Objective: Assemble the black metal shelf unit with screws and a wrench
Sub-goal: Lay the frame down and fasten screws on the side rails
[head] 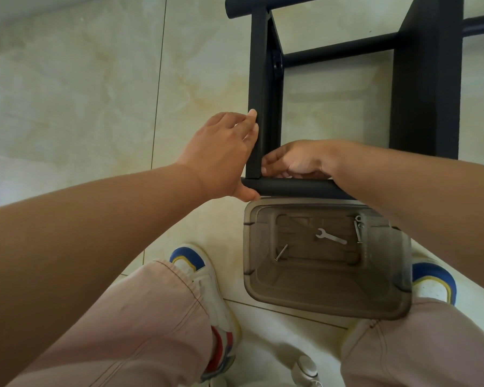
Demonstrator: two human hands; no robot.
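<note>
The black metal shelf frame (259, 65) lies on the tiled floor, its near round tube (294, 187) crossing in front of me. My left hand (221, 155) presses flat against the outer side of the left upright, thumb on the tube's end. My right hand (294, 160) is curled at the inside corner where that upright meets the tube; what its fingertips pinch is hidden. A small silver wrench (330, 236) lies in a translucent grey plastic box (256, 247), with a long screw (281, 252) and more screws (358, 229) beside it.
The plastic box sits on the floor between my feet, touching the near tube. My knees in pink trousers and white sneakers (204, 275) flank it. A second wide black upright (428, 79) lies to the right. Beige floor tiles stretch off to the left.
</note>
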